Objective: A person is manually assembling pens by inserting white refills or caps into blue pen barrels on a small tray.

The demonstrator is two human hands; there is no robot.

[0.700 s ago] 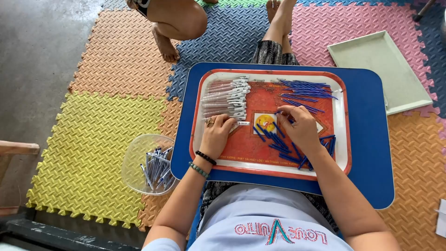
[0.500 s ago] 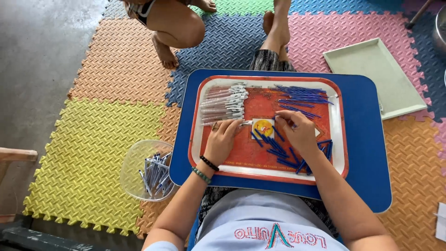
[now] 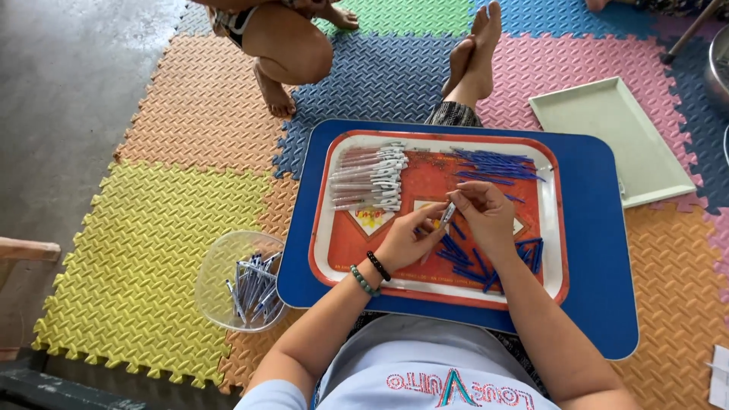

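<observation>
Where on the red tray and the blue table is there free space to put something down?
Free: the blue table strip right of the red tray, and the pale green tray on the mat. Crowded: the clear pen barrels top left, blue refills top right, blue parts under the right hand and left hand.

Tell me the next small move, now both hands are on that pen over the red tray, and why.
Probably push the two pen halves together. The left hand and right hand pinch one pen between them above the red tray, with loose blue parts and finished pens lying sorted there.
</observation>
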